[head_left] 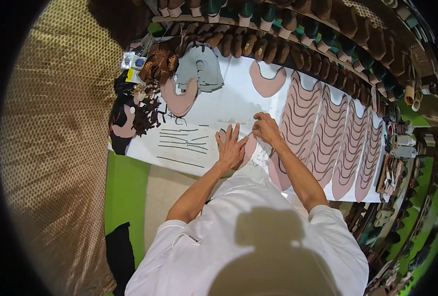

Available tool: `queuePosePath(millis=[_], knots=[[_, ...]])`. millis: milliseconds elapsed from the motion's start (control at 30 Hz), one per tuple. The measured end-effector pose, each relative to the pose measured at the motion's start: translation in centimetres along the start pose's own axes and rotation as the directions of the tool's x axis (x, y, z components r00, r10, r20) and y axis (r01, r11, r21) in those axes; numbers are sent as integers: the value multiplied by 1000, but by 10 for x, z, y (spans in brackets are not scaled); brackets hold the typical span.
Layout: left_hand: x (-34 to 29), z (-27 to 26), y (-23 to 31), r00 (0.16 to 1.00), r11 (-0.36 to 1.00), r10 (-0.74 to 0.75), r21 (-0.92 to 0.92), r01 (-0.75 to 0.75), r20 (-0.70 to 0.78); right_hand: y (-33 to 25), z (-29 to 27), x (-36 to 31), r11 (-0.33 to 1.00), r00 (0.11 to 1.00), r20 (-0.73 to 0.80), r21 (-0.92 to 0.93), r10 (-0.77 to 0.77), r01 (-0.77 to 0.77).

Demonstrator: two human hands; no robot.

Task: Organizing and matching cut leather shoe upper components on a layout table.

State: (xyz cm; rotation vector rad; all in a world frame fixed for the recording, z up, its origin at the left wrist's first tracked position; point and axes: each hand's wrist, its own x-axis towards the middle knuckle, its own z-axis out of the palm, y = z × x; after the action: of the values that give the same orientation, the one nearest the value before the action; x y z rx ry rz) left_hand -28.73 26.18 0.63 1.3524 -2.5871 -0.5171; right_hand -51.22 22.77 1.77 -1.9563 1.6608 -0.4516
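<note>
Left hand (232, 150): open, fingers spread, laid against a curved pink piece (250, 149), which lies on the white surface (228, 111) near its front edge. Right hand (267, 129): fingers bent at the piece's far end; cannot tell if they pinch anything. Thin dark strips (180, 162) to the left; overlapping pink pieces (305, 116) in columns, right. Farther, grey sheets (206, 74); beyond, racked shoes (285, 52).
</note>
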Motion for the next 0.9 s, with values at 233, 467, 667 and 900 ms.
queuePosePath(millis=[233, 467, 667, 900], knots=[[-2, -1, 2, 1000, 1000, -14, -24, 15, 22, 6, 1, -9, 988, 971, -231, 153, 64, -28], [-6, -2, 7, 999, 998, -30, -54, 32, 30, -13, 16, -46, 999, 975, -218, -16, -48, 45], [-11, -8, 9, 996, 988, -87, -127, 88, 15, -31, 20, -58, 999, 932, -361, -35, -34, 23], [-31, -19, -10, 935, 929, -350, -147, 339, -59, -43, 33, -68, 987, 968, -220, -130, -123, 96]])
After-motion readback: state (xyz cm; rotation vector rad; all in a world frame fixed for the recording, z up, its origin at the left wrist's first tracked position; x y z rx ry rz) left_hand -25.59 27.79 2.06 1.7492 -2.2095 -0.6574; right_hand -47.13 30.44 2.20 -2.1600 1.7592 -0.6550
